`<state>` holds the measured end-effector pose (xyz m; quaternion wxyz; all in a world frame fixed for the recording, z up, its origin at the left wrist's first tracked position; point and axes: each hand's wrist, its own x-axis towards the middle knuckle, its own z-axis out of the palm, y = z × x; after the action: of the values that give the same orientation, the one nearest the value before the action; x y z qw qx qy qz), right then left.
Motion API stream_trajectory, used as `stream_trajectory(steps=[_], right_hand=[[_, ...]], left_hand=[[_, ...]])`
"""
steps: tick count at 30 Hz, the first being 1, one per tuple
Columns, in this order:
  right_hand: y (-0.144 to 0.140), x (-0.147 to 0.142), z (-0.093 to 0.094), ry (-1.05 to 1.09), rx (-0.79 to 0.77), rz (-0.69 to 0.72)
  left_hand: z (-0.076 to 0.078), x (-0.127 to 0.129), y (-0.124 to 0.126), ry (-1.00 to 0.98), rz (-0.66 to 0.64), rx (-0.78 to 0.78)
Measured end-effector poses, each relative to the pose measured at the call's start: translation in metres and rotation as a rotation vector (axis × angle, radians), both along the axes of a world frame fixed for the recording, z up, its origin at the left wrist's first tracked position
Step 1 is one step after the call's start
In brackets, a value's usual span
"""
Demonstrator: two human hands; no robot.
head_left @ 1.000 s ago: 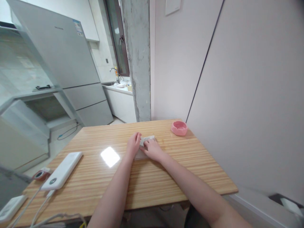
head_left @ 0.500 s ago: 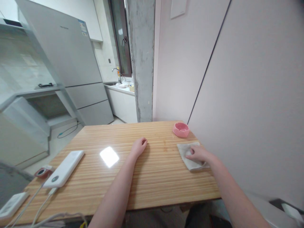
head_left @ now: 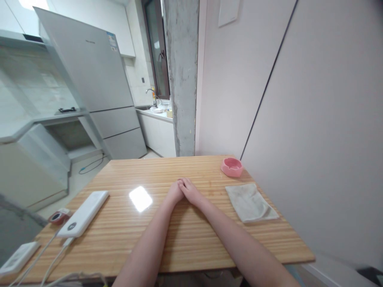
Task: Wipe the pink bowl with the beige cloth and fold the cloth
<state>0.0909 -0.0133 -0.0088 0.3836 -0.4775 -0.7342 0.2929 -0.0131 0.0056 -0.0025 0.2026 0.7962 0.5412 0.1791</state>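
My left hand (head_left: 174, 191) and my right hand (head_left: 190, 191) rest side by side on the wooden table (head_left: 185, 227), touching each other near its middle, each holding nothing, fingers loosely curled. A folded beige cloth (head_left: 250, 202) lies flat at the table's right side, well apart from both hands. A pink ashtray (head_left: 231, 166) stands just beyond the cloth, near the far right corner.
A white power bank (head_left: 84, 212) with cables lies at the table's left, beside a small red round thing (head_left: 56, 217) and a white device (head_left: 18, 257). A wall runs along the right edge. A fridge (head_left: 98, 91) and a concrete pillar (head_left: 182, 75) stand beyond.
My right hand slid the cloth from the table's middle to the right side, let it go, and came back beside my left hand. The left hand stayed near the middle.
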Motion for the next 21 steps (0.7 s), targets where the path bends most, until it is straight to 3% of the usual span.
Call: stream_trajectory(steps=[4,19,21], right_hand=[[-0.001,0.002,-0.015,0.047,0.074,-0.007],[0.0,0.004,-0.02,0.109,0.086,0.054],[0.003,0.008,-0.016,0.156,0.11,0.007]], left_hand=[[0.001,0.004,-0.005,0.105,-0.001,0.001],[0.012,0.007,-0.013,0.196,-0.02,-0.001],[0.012,0.005,-0.012,0.179,-0.028,0.001]])
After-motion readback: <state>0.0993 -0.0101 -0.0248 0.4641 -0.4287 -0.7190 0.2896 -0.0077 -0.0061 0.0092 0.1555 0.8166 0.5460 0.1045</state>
